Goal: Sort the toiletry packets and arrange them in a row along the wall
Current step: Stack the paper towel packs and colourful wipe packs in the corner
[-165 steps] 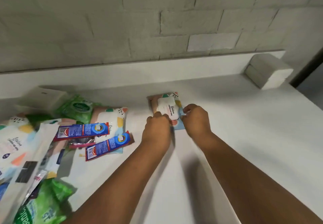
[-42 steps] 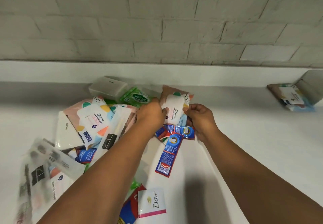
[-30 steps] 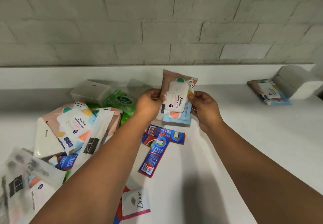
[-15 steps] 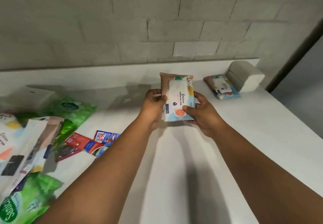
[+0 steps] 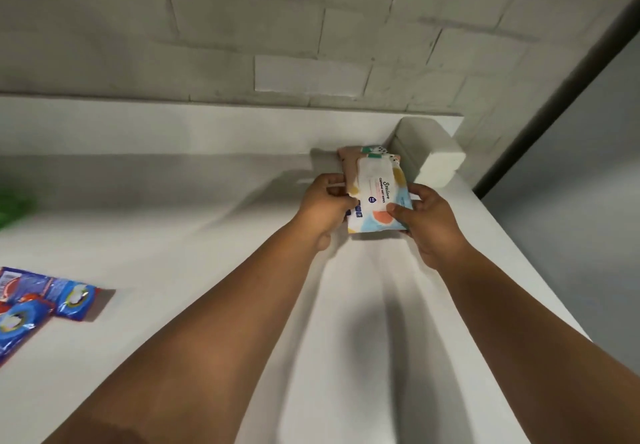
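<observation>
Behind everything rose a pale brick wall [image 5: 311, 21], and below it a white counter [image 5: 173, 229] ran from left to right with a low white ledge [image 5: 173, 128] along its back. Both forearms stretched forward across the counter toward its far right corner, almost parallel. A white block [image 5: 429, 152] sat in that corner against the ledge. The left hand [image 5: 323, 204] gripped the left edge of a wet-wipes packet [image 5: 379, 197], fingers curled round it, while the right hand [image 5: 427, 222] pinched its lower right edge, thumb on top. This packet was tilted, its far end over a second, matching packet [image 5: 349, 154] that lay just beside the block; whether the two touched could not be told. Near the left edge lay small blue-and-red sachets [image 5: 45, 301], overlapping one another, well apart from the hands. A blurred green packet [image 5: 10, 206] showed at the far left.
</observation>
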Tool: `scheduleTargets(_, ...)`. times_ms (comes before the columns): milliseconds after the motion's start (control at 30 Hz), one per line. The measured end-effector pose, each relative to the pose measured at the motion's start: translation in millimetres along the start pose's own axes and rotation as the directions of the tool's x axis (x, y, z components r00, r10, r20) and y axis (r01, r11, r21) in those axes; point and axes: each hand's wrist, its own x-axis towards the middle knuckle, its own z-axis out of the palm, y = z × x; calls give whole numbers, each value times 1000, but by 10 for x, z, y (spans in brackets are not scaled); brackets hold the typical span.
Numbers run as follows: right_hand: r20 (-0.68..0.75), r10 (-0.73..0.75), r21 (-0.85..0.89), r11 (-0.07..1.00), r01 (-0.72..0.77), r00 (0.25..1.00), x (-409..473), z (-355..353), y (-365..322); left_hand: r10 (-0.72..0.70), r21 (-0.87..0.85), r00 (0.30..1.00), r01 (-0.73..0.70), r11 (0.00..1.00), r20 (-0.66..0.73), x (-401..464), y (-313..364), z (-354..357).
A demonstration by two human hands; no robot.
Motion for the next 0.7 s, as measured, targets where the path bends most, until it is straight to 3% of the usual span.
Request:
scheduleTargets(333,-69,-105,-144,985,94,992,717,-134,44,23,99,995,-13,995,-101,654,-37,327)
scheduleTargets(400,-61,-168,-272,951,145,984,831,-100,47,32,119,989,-15,993,-145,744,-61,350)
scheduleTargets(500,12,-265,-603,767,218,964,911,-10,36,60,211,980,-20,977,-188,821,-136,368)
scheduleTargets(600,75,-277,-883,427,193,958,933,74,50,98,306,974,-31,952,-204,851,-190,383)
scheduleTargets(633,86,-281,-931,318,178,956,919,97,43,103,326,972,-30,945,-210,850,-198,390)
scheduleTargets(700,94,-333,-954,240,181,938,906,131,-17,128,350,964,-39,936,-234,836,-203,413)
